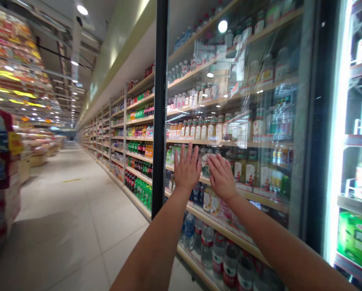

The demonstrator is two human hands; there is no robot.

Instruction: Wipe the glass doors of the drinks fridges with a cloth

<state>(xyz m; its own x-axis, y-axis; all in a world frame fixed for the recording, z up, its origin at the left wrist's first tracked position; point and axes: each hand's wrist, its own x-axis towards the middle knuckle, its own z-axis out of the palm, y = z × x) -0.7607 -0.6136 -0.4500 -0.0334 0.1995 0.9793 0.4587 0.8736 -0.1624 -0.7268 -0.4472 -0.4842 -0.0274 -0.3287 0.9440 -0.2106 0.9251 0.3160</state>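
A glass door (259, 105) with a black frame (161, 105) stands swung out in front of me. My left hand (187, 167) lies flat against the glass, its fingers spread and pointing up. Close to its right, my right hand (221, 173) is at the same pane, fingers together and bent toward the left. Under its fingertips shows a small crumpled white cloth (205, 159), perhaps a tissue; most of it is hidden. Bottles on shelves appear through the glass, mixed with reflections of ceiling lights.
At the right is a lit cooler (355, 139) with bottles and a green pack (356, 238). Long drink shelves (138, 137) run down the aisle on the left. A tiled floor (74, 226) separates them from a stacked display (3, 173) at the far left.
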